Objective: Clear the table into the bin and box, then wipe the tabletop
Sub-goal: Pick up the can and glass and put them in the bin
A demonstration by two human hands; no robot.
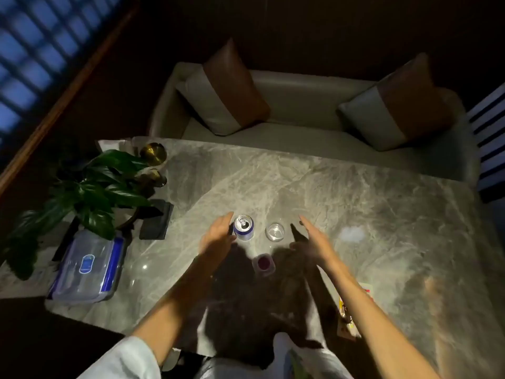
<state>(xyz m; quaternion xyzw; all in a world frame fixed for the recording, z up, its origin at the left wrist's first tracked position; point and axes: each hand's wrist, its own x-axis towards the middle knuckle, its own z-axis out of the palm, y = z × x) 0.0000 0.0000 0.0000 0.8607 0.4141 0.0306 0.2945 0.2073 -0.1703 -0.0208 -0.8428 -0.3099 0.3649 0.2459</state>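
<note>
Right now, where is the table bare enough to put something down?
Bare: the table right of the glass, and the strip between can and sofa. Crowded: the left edge, with plant and plastic box.

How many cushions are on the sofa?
2: the left cushion and the right cushion, each leaning on the backrest at one end of the sofa. None seems hidden.

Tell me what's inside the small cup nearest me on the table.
The small cup holds something dark purple-red, seen from above through its uncovered opening. Whether that is liquid or solid, and how deep it goes, the dim light hides.
</note>
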